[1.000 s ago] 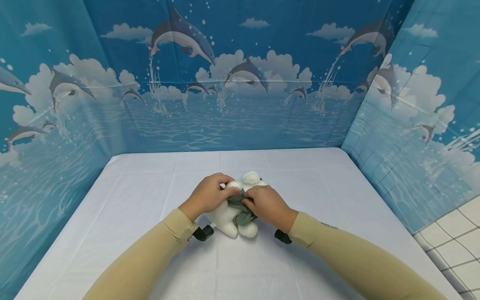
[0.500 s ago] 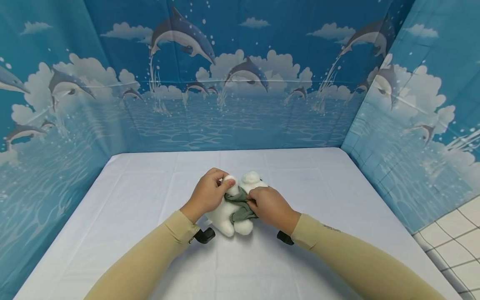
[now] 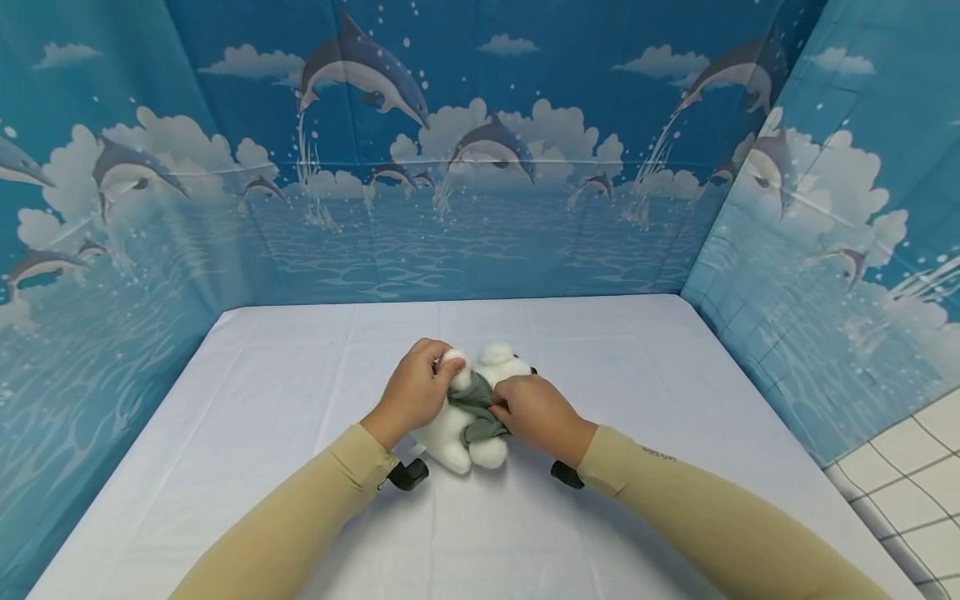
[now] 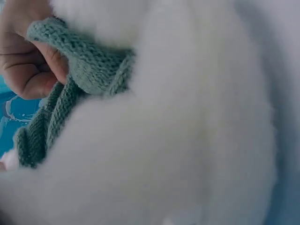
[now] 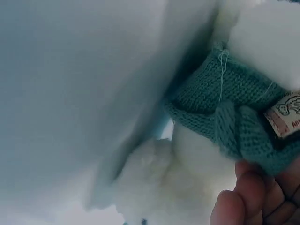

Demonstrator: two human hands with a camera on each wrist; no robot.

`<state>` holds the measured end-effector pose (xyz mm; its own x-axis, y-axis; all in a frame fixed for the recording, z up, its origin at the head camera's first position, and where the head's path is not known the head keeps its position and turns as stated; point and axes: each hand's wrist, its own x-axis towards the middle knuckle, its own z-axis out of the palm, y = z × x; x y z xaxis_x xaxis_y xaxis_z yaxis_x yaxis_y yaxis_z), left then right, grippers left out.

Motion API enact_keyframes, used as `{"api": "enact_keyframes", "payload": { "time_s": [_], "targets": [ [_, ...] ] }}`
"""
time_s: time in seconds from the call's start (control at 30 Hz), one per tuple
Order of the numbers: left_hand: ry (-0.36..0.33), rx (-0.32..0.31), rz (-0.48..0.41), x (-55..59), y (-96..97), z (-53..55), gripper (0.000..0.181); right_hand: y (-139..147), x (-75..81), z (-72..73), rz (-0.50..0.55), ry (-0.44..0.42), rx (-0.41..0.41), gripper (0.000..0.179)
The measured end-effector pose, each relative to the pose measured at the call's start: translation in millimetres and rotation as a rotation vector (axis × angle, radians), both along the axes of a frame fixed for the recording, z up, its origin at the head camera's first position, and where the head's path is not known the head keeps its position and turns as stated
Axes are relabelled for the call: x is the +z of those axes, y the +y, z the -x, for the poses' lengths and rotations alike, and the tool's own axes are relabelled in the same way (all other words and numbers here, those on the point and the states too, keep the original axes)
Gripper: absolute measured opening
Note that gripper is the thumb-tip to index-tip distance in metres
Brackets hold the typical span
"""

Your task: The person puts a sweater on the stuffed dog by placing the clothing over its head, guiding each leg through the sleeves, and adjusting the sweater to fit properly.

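Observation:
A white plush toy [image 3: 442,433] lies on the table with its head [image 3: 498,358] toward the back and a green knitted garment [image 3: 483,429] bunched across it. My left hand [image 3: 416,387] grips one short white limb [image 3: 456,369] of the toy, thumb on the near side. On the toy's other side, my right hand [image 3: 540,412] pinches the garment and covers part of the toy. The left wrist view has the knit's rolled edges [image 4: 93,65] close up against the white fur. In the right wrist view, a printed label [image 5: 287,112] and a loose thread [image 5: 222,75] show on the knit.
A white cloth covers the table [image 3: 300,350]. Blue dolphin-print curtains [image 3: 480,242] hang along the back and sides. White tiles [image 3: 915,475] show at the right. Black wrist devices [image 3: 408,475] stick out below both cuffs.
The left hand has shifted up and slightly left; its thumb has moved from beside the garment onto the white limb, which shows more now. The toy has shifted slightly left. The right hand keeps its pinch.

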<state>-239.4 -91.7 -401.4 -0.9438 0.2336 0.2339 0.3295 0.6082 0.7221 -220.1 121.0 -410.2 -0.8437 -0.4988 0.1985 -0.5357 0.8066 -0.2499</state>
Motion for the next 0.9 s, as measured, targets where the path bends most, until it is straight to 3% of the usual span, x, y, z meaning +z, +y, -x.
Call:
{"api": "enact_keyframes", "payload": {
  "time_s": [0.5, 0.9],
  "targets": [
    [0.056, 0.091, -0.039, -9.4, 2.3, 1.7, 0.025, 5.7, -5.0, -4.8, -0.002, -0.04, 0.0, 0.012],
    [0.038, 0.121, -0.045, -15.7, 3.9, 0.4, 0.028, 4.9, -8.4, -4.2, -0.034, -0.055, 0.001, 0.013]
  ]
}}
